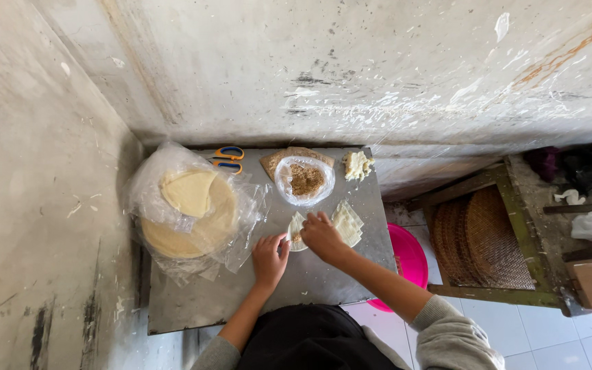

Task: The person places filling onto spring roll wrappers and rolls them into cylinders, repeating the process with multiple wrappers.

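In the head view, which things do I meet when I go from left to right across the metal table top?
Stack of round wrappers in clear plastic → scissors → left hand → bowl of brown filling → right hand → pale lump of dough → pink basin.

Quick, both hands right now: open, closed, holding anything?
Left hand: fingers curled, touching the edge of the small pale dough wrapper on the grey metal table.
Right hand: pressing on the same wrapper; grip cannot be told.

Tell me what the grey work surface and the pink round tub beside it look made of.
The grey work surface looks like dull sheet metal: flat, thin-edged, with a soft sheen. The pink round tub seems glossy moulded plastic, judging by its bright uniform colour and smooth rim.
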